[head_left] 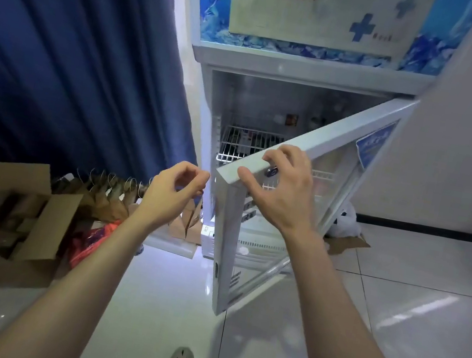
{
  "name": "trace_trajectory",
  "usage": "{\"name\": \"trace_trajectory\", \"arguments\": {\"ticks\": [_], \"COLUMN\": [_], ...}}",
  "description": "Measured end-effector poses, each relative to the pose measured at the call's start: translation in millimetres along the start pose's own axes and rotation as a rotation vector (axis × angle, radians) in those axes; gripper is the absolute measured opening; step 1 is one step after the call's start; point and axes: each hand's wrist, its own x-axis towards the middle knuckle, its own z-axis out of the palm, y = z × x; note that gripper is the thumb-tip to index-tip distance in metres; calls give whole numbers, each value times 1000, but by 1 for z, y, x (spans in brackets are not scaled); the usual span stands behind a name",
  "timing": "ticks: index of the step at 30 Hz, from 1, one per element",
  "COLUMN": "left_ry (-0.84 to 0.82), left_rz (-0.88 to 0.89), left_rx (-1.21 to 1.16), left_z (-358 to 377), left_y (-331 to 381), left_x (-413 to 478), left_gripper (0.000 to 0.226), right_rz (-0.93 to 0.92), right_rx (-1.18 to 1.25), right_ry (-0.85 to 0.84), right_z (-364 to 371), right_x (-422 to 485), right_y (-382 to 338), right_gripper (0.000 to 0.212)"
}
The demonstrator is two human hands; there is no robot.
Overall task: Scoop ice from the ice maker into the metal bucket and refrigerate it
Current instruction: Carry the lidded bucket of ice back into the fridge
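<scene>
Head, right hand [280, 186] grips door [339, 137], left hand [173, 189] loose

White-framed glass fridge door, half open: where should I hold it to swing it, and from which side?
Grip the white-framed glass fridge door by its top rail near the free corner, from above, as the right hand does: the rail is narrow, and this end lies farthest from the hinge.
</scene>
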Motion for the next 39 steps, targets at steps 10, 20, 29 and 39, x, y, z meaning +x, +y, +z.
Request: {"name": "trace_trajectory", "arguments": {"ticks": [10,20,29,39], "left_ry": [-304,-526,-550,-504], "left_rz": [67,165,165,170], "left_rx": [17,-6,6,-36], "left_z": [71,139,191,289], "left_y": [67,112,145,194], "left_x": [-28,-56,-83,-109], "left_gripper": [25,14,18,18], "right_rz": [197,520,567,566], "right_rx": [-188,-306,-174,-115], "right_ry": [-96,-127,-55,-33], "right_z": [-118,-198,-275,-359], "right_x": [-71,-113,-150,-167], "right_y": [-5,-6,51,140], "right_gripper": [54,80,52,44]}}
